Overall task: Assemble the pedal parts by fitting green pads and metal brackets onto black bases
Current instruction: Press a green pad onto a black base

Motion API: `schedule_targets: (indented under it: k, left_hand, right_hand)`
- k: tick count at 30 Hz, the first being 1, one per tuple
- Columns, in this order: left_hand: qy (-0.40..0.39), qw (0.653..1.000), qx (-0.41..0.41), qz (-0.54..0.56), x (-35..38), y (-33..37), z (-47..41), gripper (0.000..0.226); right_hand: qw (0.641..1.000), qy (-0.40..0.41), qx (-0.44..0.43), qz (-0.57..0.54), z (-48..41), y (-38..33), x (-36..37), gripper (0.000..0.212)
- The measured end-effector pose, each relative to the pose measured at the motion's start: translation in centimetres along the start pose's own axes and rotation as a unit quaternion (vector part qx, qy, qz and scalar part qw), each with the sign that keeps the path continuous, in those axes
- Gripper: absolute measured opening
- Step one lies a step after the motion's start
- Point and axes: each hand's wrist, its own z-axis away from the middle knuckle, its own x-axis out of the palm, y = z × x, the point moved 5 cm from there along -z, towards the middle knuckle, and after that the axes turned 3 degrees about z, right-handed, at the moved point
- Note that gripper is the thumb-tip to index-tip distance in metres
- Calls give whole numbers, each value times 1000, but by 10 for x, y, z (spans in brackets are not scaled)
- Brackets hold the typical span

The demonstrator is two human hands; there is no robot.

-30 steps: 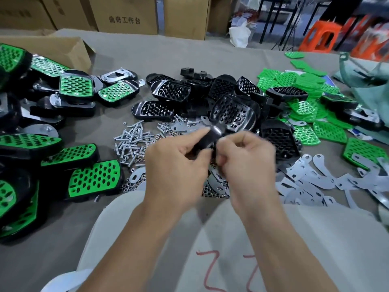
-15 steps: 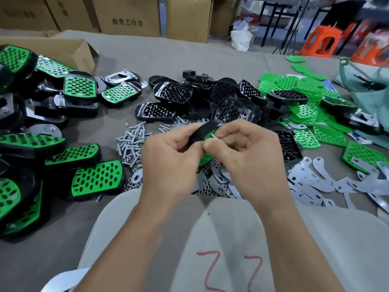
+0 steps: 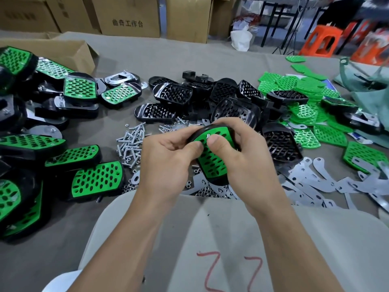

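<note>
Nearest the viewer, below the near edge of the worktop [image 3: 189,55], a pale cloth [image 3: 231,232] with red marks covers the lap, and both forearms reach forward over it.

Just above the middle of that near edge, the two hands hold one pedal [image 3: 214,165] between them. The left hand [image 3: 166,163] curls round its left rim with the thumb on the face. The right hand [image 3: 250,157] wraps the right rim, fingers behind and thumb pressed on the upper face. Both grips are closed firmly on it. The pedal is a green pad [image 3: 210,152] seated in a black base [image 3: 217,181]. Its holed green face is turned up toward the viewer. Its long axis runs from near to far, broad end away and narrow end toward the lap.

Under the hands lie nuts [image 3: 208,191]. A heap of screws [image 3: 132,142] lies just left of them, and flat metal brackets [image 3: 315,182] spread toward the right edge. Finished pedals [image 3: 96,182] crowd the left edge.

Farther in, at the middle, bare black bases [image 3: 172,93] are piled, holes up. Loose green pads [image 3: 330,135] are heaped to their right.

At the far left corner an open cardboard box [image 3: 63,51] lies on the worktop; its contents cannot be seen. A green cloth bag [image 3: 368,95] slumps at the right edge, contents likewise hidden.

Beyond the far edge stand closed cartons [image 3: 130,17], a white bag [image 3: 241,41] and an orange stool [image 3: 322,39].
</note>
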Motion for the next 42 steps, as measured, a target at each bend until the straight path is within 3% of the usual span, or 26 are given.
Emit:
schedule_targets:
  k: [4, 8, 12, 15, 18, 22, 26, 29, 33, 37, 42]
  left_hand:
    - [-5, 998, 5, -59, 1, 2, 2, 30]
    - [-68, 996, -51, -30, 3, -3, 3, 20]
    - [-17, 998, -5, -62, -2, -2, -1, 25]
    - [40, 990, 16, -131, -7, -3, -3, 5]
    - [58, 994, -51, -77, -9, -11, -5, 14]
    - [55, 987, -67, -138, -7, -13, -5, 26]
    - [130, 988, -62, -55, -13, -9, -5, 21]
    - [181, 979, -90, 27, -23, -8, -6, 10]
    - [91, 982, -161, 25, -22, -4, -8, 14]
    - [54, 986, -154, 22, -18, 4, -4, 12]
    - [153, 976, -137, 65, -25, 4, -5, 15]
  right_hand:
    - [991, -57, 78, -96, -1, 15, 1, 16]
    - [977, -85, 113, -162, -2, 22, -5, 22]
    - [961, -104, 140, -214, 3, 21, 4, 17]
    - [962, -79, 158, -209, 5, 21, 11, 19]
    - [973, -59, 143, -170, 4, 19, 13, 24]
    - [990, -33, 110, -83, 0, 20, 10, 26]
    - [984, -90, 116, -103, 0, 22, 14, 35]
    - [987, -104, 100, -70, 2, 23, 20, 25]
    - [983, -80, 93, -140, 1, 21, 13, 19]
    - [971, -114, 102, -185, 0, 18, 2, 29]
    - [971, -79, 124, -190, 3, 20, 11, 38]
